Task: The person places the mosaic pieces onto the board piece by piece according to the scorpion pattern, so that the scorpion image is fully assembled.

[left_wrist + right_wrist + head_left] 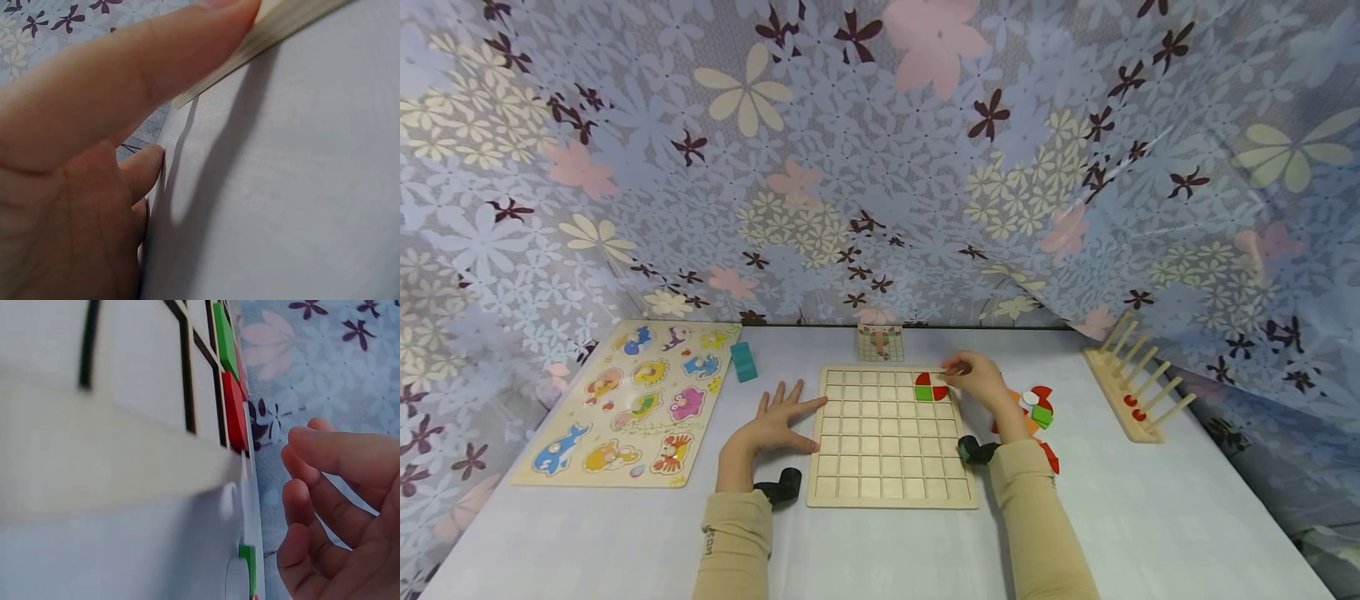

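A square wooden grid board [887,450] lies on the table between both hands. Red and green pieces [932,387] sit in cells at its far right corner; a green piece [225,344] and a red piece [234,412] also show in the right wrist view. My left hand [778,421] is spread, its thumb [187,56] and a fingertip touching the board's left edge. At the far right corner, my right hand [981,379] hovers over the board's edge with fingers loosely bent. The right wrist view shows nothing between its fingers [297,500].
Loose red, green, white and orange pieces [1041,414] lie right of the board. A small pattern card [880,343] stands behind it. Leftward are a teal block [743,362] and an animal puzzle board [647,467]. A pegged wooden stand [1120,400] with red beads is far right.
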The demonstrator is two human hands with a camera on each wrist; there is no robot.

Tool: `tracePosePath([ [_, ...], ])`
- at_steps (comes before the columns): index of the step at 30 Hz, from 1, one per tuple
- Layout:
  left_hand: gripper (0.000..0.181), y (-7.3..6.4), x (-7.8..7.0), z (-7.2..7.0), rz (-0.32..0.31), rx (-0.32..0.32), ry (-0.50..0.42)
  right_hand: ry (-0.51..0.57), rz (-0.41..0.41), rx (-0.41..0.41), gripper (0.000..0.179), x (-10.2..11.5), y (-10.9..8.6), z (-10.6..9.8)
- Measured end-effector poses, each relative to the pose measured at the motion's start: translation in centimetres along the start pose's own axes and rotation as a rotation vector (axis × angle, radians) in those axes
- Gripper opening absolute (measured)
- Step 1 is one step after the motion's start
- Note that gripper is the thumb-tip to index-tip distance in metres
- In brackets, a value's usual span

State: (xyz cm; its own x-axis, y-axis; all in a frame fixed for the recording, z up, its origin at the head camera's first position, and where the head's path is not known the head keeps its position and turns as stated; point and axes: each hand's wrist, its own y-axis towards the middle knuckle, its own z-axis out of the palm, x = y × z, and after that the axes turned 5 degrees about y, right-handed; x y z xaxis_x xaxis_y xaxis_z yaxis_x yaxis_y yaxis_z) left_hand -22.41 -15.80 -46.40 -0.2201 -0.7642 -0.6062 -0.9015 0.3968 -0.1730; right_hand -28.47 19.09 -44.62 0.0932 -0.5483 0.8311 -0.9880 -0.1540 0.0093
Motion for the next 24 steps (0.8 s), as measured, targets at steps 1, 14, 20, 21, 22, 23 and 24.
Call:
tracePosePath([
  [1, 0.083, 0.0, 0.0, 0.0, 0.000, 0.000, -0.002, 0.011, 0.007, -0.006, 0.022, -0.1, -0.2, -0.1],
  [14, 0.084, -0.3, -0.2, -0.1, 0.007, 0.002, -0.025, 0.066, 0.068, -0.090, 0.027, -1.8, -1.7, -1.7],
  [20, 0.084, -0.2, -0.1, -0.1, 0.007, 0.002, -0.027, 0.081, 0.099, -0.099, 0.026, -2.1, -2.0, -1.9],
  [21, 0.084, -0.2, -0.1, -0.1, 0.008, 0.003, -0.027, 0.088, 0.098, -0.098, 0.026, -2.1, -2.1, -2.0],
  [22, 0.084, -0.2, -0.1, -0.1, 0.008, 0.003, -0.027, 0.095, 0.098, -0.097, 0.025, -2.1, -2.1, -2.0],
  [23, 0.084, -0.1, -0.1, -0.1, 0.007, 0.003, -0.027, 0.101, 0.099, -0.094, 0.026, -2.2, -2.2, -2.0],
  [24, 0.084, -0.1, -0.1, -0.1, 0.007, 0.002, -0.025, 0.107, 0.105, -0.092, 0.026, -2.2, -2.3, -2.1],
])
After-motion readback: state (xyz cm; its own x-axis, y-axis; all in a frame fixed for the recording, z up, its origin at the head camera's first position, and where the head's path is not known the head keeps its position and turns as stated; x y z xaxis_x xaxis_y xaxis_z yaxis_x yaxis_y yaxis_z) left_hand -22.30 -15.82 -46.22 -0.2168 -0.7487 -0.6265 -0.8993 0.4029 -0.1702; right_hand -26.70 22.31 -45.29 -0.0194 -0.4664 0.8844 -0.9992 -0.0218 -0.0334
